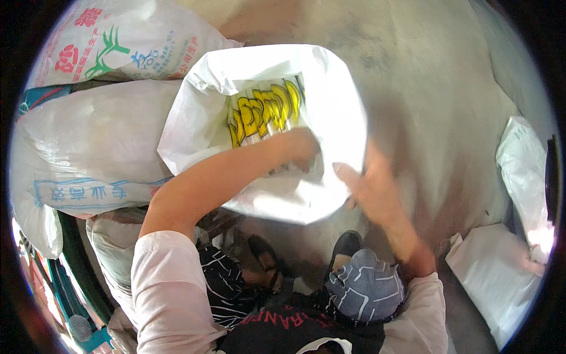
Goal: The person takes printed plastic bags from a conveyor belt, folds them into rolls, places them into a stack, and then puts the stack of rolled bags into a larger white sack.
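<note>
Left hand (305, 148) inside an open white sack (289, 200), its grip impossible to tell, right hand (377, 184) grasping the sack's edge, yellow black-edged items (265, 109) lined up within

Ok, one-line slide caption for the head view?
Left hand inside an open white sack with yellow items, right hand at its rim.

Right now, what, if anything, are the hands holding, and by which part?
Right hand: white bag, by its right rim. Left hand, inside: can't tell.
</note>
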